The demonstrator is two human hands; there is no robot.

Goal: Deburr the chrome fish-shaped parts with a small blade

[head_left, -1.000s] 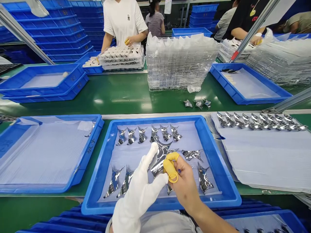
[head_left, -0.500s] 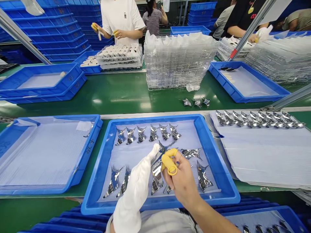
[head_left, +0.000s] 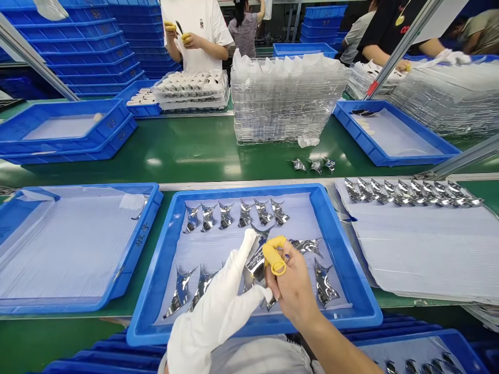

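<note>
We are watching a mirror-bright curved piece (head_left: 255,265) lying in a blue tray (head_left: 249,332), its long axis running from 1 o'clock to 7 o'clock. The gloved left hand (head_left: 218,301) is reaching over its lower left side with the fingers extended, while the bare right hand (head_left: 292,288) is pressing a yellow finger cot (head_left: 274,257) near its right edge, so the right hand is sitting slightly nearer. We cannot tell whether they are gripping it or only touching it.

Six similar pieces (head_left: 234,214) are lining up at 12 o'clock on the tray's pale liner (head_left: 307,218), and others are lying at 4 and 7 o'clock. At 9 o'clock, a second tray (head_left: 152,208) is showing handwritten characters that we cannot read with certainty. At 3 o'clock, a further row of pieces (head_left: 413,195) is resting on a sheet (head_left: 424,249). No brand is legible.
</note>
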